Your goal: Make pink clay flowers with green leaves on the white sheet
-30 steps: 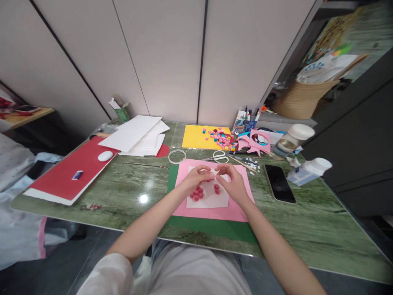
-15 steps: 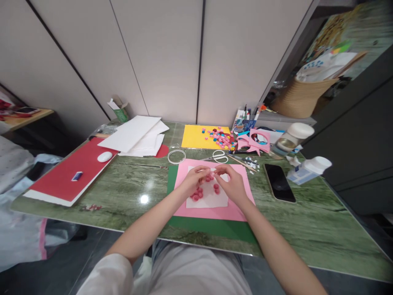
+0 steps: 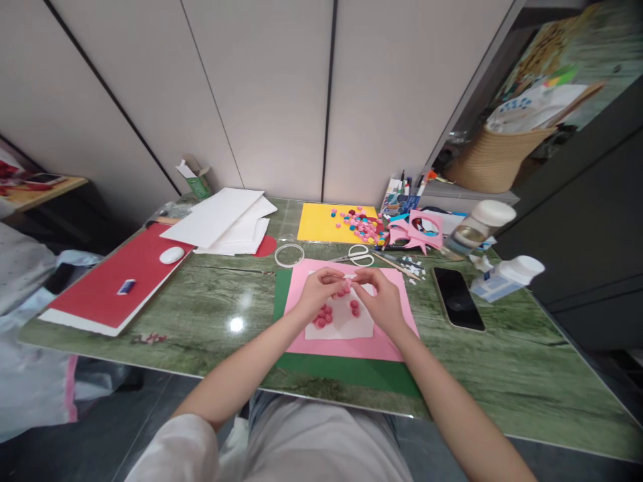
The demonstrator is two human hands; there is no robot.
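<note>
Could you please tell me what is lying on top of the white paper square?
Small red round pieces lie on the white paper, in clusters. The left hand and right hand cover its far part, hiding whatever lies there.

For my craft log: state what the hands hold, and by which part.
The left hand and right hand pinch one small pink piece between fingertips; which part is too small to tell.

Green table (image 3: pixel 211 301) with green sheet (image 3: pixel 346 371), phone (image 3: pixel 457 298), scissors (image 3: pixel 358 254).

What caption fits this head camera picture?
Left hand and right hand pinch a pink bit over red rolls on white paper.
</note>
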